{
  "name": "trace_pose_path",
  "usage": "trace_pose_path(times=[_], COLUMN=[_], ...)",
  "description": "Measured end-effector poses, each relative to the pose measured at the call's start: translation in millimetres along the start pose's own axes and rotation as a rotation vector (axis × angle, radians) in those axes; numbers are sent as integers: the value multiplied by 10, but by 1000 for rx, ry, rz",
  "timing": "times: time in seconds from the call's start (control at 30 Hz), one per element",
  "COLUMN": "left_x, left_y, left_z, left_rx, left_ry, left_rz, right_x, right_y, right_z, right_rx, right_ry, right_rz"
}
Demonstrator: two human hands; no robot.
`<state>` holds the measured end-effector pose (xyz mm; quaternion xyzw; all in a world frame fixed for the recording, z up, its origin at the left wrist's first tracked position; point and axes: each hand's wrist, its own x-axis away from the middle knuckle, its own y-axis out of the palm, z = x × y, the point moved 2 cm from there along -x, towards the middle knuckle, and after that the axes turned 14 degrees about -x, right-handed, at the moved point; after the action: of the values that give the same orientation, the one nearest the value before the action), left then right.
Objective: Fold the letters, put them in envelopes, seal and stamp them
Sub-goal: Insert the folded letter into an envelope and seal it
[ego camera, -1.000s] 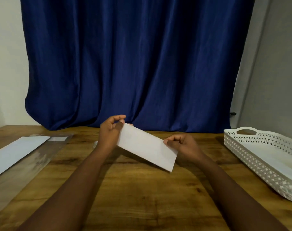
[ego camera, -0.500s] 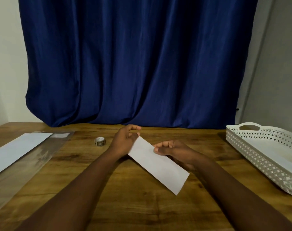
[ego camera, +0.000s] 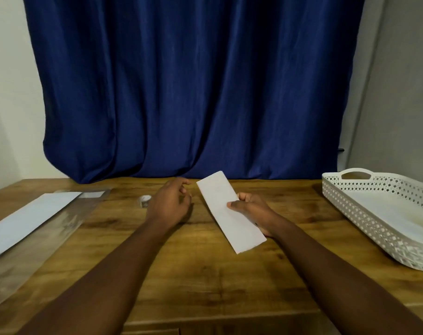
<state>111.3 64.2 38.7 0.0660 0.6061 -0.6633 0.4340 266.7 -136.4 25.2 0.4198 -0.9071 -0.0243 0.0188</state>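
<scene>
Holding one white envelope [ego camera: 229, 211] pinched in your right hand [ego camera: 252, 209] above the counter [ego camera: 205, 274]; left hand [ego camera: 170, 204] released, loosely curled beside the small roll [ego camera: 144, 200]. Sealing and stamping cannot be confirmed; further sheets [ego camera: 29, 216] wait at left.

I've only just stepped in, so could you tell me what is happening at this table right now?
A person is working through letters at a wooden table. Their right hand holds a long white envelope by its edge, above the table. The left hand holds nothing and hovers near a small tape roll. More white paper lies on a clear sleeve at the left, and a white basket sits at the right.
</scene>
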Motion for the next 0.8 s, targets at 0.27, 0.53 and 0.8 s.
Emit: trace_pose_path(times=[0.27,0.53,0.8], left_x=[-80,269,720], left_y=[-603,-1701,-1891], left_z=[-446,-2145,-2590], left_rx=[-37,-484,-616], left_ry=[-65,-458,-557], left_rz=[-253,-422,-628], right_x=[-14,-8,23], right_y=[-77,4,49], right_z=[25,18,-5], right_rx=[127,121,96], right_ry=[-79,-68,-41], right_rz=[29,4,-5])
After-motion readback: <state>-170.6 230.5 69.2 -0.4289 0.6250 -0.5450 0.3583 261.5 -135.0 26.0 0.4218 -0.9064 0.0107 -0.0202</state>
